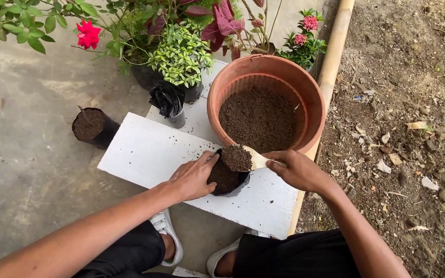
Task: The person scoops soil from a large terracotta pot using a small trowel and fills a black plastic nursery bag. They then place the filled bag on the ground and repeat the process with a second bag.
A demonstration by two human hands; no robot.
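The person is filling a small black bag with dirt — that looks like the step going on now. The bag sits on the white board, just at 6 o'clock from the big clay pot. It already looks nearly full of dark dirt.

The left hand rests on the bag's 9 o'clock side. Its grip is loose and half open, with the fingers curled on the rim to keep the bag steady and its mouth wide. The right hand has a closed grip on the handle of a small pale scoop. The scoop holds a heap of dirt and hangs right over the bag's mouth.

The next move, I think, calls for a slow tip of the scoop, so the dirt drops inside the bag and not on the board — a few crumbs lie there already. The left hand would need to hold the bag still.

Another filled black bag stands on the ground at 9 o'clock from the pot. Green plants and a red flower are at 11 o'clock.
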